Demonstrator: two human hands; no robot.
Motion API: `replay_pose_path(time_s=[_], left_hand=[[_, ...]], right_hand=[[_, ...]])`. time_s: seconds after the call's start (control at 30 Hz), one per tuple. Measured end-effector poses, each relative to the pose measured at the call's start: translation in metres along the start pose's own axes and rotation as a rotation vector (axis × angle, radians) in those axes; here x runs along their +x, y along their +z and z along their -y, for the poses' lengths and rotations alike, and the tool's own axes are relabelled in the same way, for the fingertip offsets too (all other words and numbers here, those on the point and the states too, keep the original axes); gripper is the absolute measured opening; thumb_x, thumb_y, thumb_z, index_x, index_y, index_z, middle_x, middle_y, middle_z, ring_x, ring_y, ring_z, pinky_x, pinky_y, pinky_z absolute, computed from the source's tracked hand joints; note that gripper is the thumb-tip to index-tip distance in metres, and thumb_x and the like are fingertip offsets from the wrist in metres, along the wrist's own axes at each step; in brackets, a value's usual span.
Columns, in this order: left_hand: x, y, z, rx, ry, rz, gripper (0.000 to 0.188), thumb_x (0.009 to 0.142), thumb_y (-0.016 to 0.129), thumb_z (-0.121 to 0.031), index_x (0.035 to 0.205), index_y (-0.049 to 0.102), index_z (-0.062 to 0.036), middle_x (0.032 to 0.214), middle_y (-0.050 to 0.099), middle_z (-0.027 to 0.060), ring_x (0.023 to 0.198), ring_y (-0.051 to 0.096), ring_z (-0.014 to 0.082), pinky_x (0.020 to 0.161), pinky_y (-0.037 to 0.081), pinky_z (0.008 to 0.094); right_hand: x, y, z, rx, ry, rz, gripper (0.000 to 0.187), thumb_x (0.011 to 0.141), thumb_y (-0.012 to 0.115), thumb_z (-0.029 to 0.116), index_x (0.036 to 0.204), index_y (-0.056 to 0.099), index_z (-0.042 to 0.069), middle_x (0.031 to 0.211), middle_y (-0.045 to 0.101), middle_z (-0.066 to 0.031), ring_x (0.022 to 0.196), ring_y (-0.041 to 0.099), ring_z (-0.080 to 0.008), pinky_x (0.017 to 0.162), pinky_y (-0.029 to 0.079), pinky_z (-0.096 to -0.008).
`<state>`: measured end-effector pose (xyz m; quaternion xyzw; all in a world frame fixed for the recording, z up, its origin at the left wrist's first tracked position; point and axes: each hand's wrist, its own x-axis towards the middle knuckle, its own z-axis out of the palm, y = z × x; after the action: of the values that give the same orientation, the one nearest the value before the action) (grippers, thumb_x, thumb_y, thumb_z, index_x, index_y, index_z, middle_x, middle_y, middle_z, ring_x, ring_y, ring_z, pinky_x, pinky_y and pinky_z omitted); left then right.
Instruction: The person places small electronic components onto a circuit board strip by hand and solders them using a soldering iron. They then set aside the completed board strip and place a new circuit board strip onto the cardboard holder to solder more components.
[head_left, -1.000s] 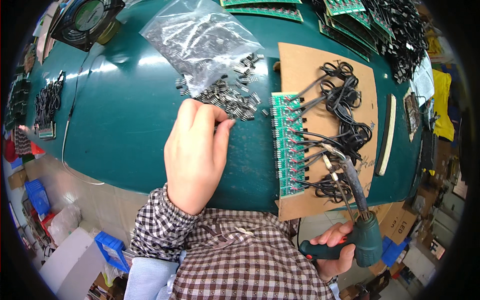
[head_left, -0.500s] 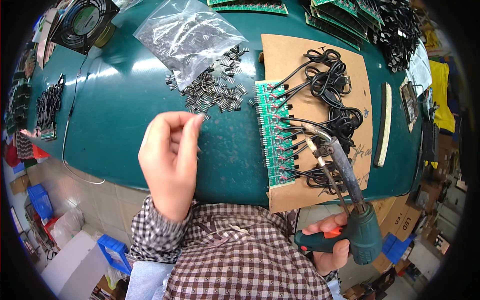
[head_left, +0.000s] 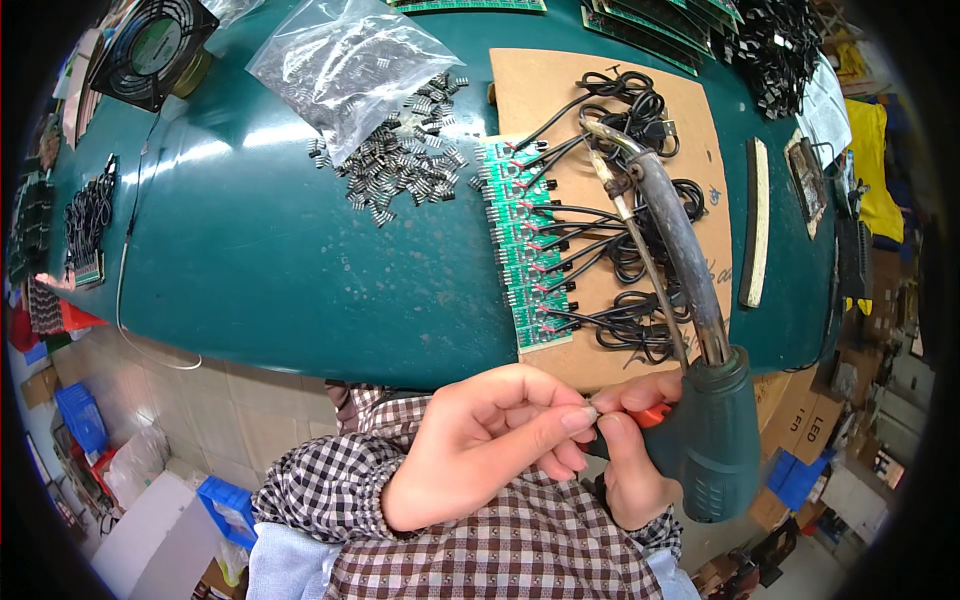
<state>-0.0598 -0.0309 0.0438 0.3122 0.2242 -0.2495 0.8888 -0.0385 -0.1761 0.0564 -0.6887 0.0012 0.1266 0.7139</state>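
My right hand (head_left: 640, 450) is wrapped round a dark green soldering gun (head_left: 720, 440) with a red trigger, its long metal barrel and thin side tube pointing up over the cables. Close beside it, my left hand (head_left: 500, 435) is closed in a pinch. Its fingertips meet the right thumb and forefinger at a tiny pale piece, too small to name. Beyond the hands, a row of green circuit boards (head_left: 525, 250) lies along the left side of a brown board (head_left: 515, 80). Black cables (head_left: 630, 250) run right from these boards into coiled bundles, partly hidden by the gun.
Small black connectors with metal pins (head_left: 400, 165) lie heaped beside a clear plastic bag (head_left: 350, 70) of more. A fan (head_left: 150, 45) stands far left, near bundled cables (head_left: 90, 215). More circuit boards (head_left: 650, 35) are stacked at the back; a pale strip (head_left: 756, 225) lies right.
My left hand has come from near the connector heap down and right to the right hand. The soldering gun has shifted slightly, its tip now higher over the cables. The whole view has moved slightly.
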Motion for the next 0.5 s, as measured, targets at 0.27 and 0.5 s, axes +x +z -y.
replay_pose_path(time_s=[0.27,0.5], left_hand=[[-0.01,-0.007,-0.003,0.643,0.295,0.035,0.01,0.082,0.053,0.001,0.09,0.054,0.0073,0.087,0.057,0.0138,0.078,0.062,0.0167,0.066,0.053,0.0249],[0.005,-0.025,0.007,0.439,0.365,-0.242,0.007,0.083,0.052,-0.002,0.086,0.053,0.0045,0.081,0.059,0.0103,0.066,0.059,0.0121,0.059,0.05,0.0221]], right_hand=[[0.001,-0.005,0.002,-0.234,-0.054,0.136,0.021,0.076,0.056,-0.006,0.094,0.046,0.001,0.086,0.057,-0.0117,0.078,0.06,-0.0173,0.066,0.049,-0.0249],[-0.015,-0.013,-0.005,-0.242,0.015,0.051,0.033,0.075,0.059,0.004,0.104,0.044,0.0,0.092,0.055,-0.0125,0.083,0.058,-0.0225,0.073,0.048,-0.0326]])
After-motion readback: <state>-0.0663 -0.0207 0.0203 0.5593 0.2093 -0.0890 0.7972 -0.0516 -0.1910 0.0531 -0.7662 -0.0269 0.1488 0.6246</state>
